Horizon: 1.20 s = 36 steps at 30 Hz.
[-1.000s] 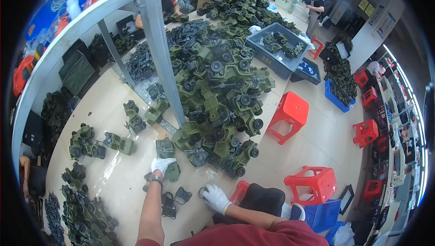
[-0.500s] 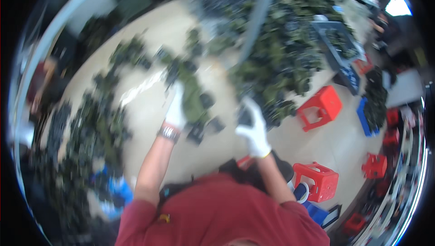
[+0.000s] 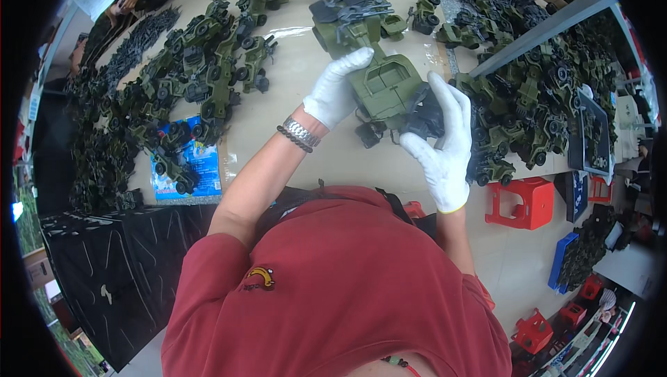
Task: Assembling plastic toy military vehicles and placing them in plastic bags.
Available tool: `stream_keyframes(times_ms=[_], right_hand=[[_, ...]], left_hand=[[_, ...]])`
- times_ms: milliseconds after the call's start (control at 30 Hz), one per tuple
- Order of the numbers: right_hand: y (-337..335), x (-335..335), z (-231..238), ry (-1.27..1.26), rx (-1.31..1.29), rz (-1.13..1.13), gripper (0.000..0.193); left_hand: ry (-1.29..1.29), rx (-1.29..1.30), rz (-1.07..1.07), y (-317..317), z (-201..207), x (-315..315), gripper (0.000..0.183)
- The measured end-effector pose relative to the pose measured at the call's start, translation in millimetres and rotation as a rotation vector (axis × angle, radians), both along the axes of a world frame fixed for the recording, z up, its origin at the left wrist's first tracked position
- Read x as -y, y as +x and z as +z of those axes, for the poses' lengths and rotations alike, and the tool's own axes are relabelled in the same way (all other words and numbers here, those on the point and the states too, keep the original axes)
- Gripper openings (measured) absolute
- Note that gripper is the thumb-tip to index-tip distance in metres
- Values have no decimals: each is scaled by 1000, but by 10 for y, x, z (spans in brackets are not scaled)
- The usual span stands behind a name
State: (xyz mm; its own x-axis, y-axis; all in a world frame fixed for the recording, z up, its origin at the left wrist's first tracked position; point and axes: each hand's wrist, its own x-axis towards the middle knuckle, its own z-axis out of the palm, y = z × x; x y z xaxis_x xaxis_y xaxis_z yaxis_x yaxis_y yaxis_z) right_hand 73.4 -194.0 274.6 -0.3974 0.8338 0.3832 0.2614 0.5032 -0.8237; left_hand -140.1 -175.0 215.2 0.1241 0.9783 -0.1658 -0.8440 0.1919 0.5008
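Observation:
My left hand [image 3: 335,91], in a white glove, grips the side of an olive-green toy military vehicle [image 3: 386,91] above the table. Its thumb and fingers close on the body near the middle; some fingertips are hidden beneath it. My right hand [image 3: 446,142], also gloved, is at the vehicle's near right corner, with thumb and fingers around a black part [image 3: 425,117]. Whether that part is attached to the vehicle I cannot tell. Dark wheels [image 3: 369,134] show at the vehicle's near end, and a black gun-like piece [image 3: 365,10] lies across its far end.
Piles of green toy vehicles lie on the table at left [image 3: 191,64] and right [image 3: 531,95]. A grey metal post [image 3: 535,33] slants across the right pile. A blue printed sheet [image 3: 201,168] lies at left, a red stool [image 3: 522,203] stands at right. Other people work across the table.
My view has turned and sharpened. The vehicle is now raised in my left hand, and my right hand has brought its dark part close against the vehicle's near end.

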Motion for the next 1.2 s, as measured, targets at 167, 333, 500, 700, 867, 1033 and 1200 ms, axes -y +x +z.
stream_keyframes(times_ms=[167,333,500,700,867,1033,1200], right_hand=[[-59,12,32,-56,77,-45,79],[-60,-124,-134,-69,34,2,77],[-34,-160,-196,-78,21,53,73],[23,-138,-243,74,83,154,73],[119,-120,-331,138,74,255,74],[25,-202,-242,58,167,332,73],[-115,-310,-172,121,68,293,80]], left_hand=[[116,-324,241,5,43,36,38],[100,-424,315,168,241,128,51],[154,-499,381,260,316,158,53],[161,-594,368,297,385,244,42],[167,-599,295,299,335,299,88],[98,-618,384,270,429,461,72],[-41,-449,442,275,428,424,55]])
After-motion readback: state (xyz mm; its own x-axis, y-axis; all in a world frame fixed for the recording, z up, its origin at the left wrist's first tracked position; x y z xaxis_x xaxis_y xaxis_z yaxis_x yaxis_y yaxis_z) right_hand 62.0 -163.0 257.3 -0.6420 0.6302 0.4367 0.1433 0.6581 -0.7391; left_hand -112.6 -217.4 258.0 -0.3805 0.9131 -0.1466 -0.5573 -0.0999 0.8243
